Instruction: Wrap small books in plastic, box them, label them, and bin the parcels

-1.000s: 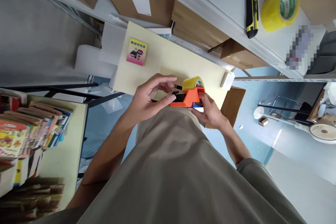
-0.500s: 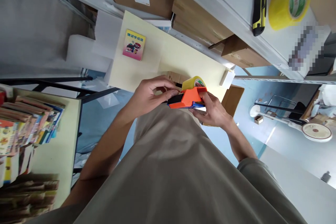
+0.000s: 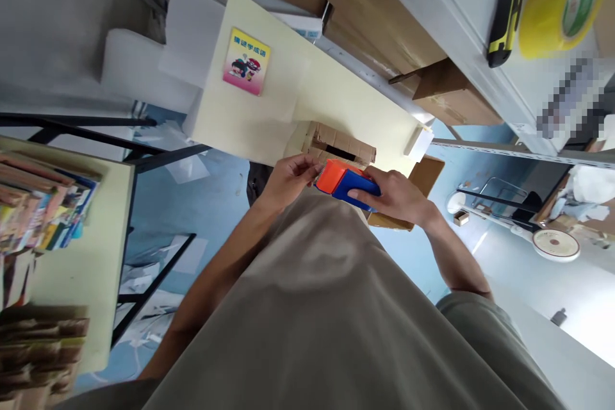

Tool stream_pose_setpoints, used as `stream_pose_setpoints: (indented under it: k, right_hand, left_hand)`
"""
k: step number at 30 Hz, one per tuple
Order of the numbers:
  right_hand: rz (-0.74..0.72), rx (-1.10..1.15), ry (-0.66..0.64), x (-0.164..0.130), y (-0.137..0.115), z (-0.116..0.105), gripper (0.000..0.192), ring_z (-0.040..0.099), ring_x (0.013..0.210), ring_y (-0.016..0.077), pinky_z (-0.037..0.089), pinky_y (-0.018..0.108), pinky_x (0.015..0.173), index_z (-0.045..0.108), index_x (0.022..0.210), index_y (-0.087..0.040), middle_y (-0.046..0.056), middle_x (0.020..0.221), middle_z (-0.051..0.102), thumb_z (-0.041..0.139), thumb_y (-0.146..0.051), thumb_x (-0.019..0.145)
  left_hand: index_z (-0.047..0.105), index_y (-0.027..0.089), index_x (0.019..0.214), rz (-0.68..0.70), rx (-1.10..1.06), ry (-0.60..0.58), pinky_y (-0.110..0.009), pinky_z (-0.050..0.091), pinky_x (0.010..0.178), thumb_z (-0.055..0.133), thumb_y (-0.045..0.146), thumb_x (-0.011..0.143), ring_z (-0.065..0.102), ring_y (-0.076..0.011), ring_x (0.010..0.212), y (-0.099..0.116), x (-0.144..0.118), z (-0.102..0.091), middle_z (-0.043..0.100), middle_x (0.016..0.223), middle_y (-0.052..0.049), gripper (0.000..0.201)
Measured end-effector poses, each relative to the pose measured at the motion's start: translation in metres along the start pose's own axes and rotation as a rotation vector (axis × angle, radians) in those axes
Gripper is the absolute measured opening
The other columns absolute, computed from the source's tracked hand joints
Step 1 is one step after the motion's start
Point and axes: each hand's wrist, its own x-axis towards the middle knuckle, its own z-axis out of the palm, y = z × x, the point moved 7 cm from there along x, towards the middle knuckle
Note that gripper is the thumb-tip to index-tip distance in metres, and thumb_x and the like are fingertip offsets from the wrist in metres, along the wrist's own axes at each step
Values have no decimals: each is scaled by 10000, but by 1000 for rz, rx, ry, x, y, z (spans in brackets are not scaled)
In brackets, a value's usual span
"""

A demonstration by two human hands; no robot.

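Observation:
An orange and blue tape dispenser (image 3: 354,187) is gripped in my right hand (image 3: 396,195), its blue side turned up toward me. The fingers wrap round its right part with the thumb on the blue face. At its left end, beside the toothed edge, the fingertips of my left hand (image 3: 291,180) are pinched together. Whatever lies between them is too small to make out. From this angle the dispenser's yellow tape roll is hidden. Just beyond the dispenser, a small brown cardboard box (image 3: 331,138) rests on the cream table (image 3: 283,112).
A yellow booklet (image 3: 246,62) lies on the table's far left. Cardboard boxes (image 3: 384,19) line the shelf behind. On the upper right shelf are a box cutter (image 3: 509,9) and a yellow tape roll (image 3: 541,19). Stacked books (image 3: 48,198) stand on a left-hand table.
My right hand has turned the dispenser over, so its blue side shows and the yellow roll has gone from sight. My left fingertips have moved to its toothed end. The view has shifted.

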Motion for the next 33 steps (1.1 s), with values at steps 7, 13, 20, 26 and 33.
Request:
stream_pose_setpoints:
  k: [7, 13, 20, 26, 33]
  right_hand:
    - [219, -113, -127, -10, 28, -46, 690, 688, 718, 234, 388, 352, 665, 690, 916, -236, 61, 786, 759, 564, -904, 1037]
    - [296, -138, -45, 7, 14, -52, 722, 707, 762, 239, 401, 349, 671, 708, 908, -230, 80, 810, 776, 555, -923, 1037]
    - [369, -205, -11, 25, -2, -42, 655, 732, 804, 257, 401, 348, 678, 711, 924, -226, 93, 844, 790, 589, -853, 1071]
    - [430, -277, 14, 35, -15, -42, 621, 722, 836, 267, 386, 349, 683, 716, 936, -233, 95, 850, 774, 596, -825, 1076]
    - [538, -275, 10, 33, -39, -42, 648, 713, 816, 265, 397, 353, 695, 702, 921, -237, 88, 825, 759, 570, -852, 1074]
  left_hand:
    - [778, 205, 859, 68, 35, 207, -258, 489, 591, 928, 584, 894, 565, -124, 603, -19, 34, -62, 635, 661, 12, 409]
    - [737, 202, 797, 24, -36, 164, -252, 507, 614, 927, 499, 918, 562, -112, 595, -61, 83, -76, 626, 658, 12, 373]
    - [752, 203, 788, -9, -89, 159, -253, 452, 571, 967, 516, 882, 520, -108, 579, -104, 118, -79, 610, 645, 14, 391]
    - [769, 197, 813, -22, -114, 111, -279, 445, 591, 957, 575, 897, 552, -124, 611, -134, 144, -62, 688, 711, -16, 430]
    - [744, 224, 973, 118, 20, 171, -309, 546, 732, 877, 480, 975, 690, -176, 766, -144, 146, -41, 741, 844, -21, 288]
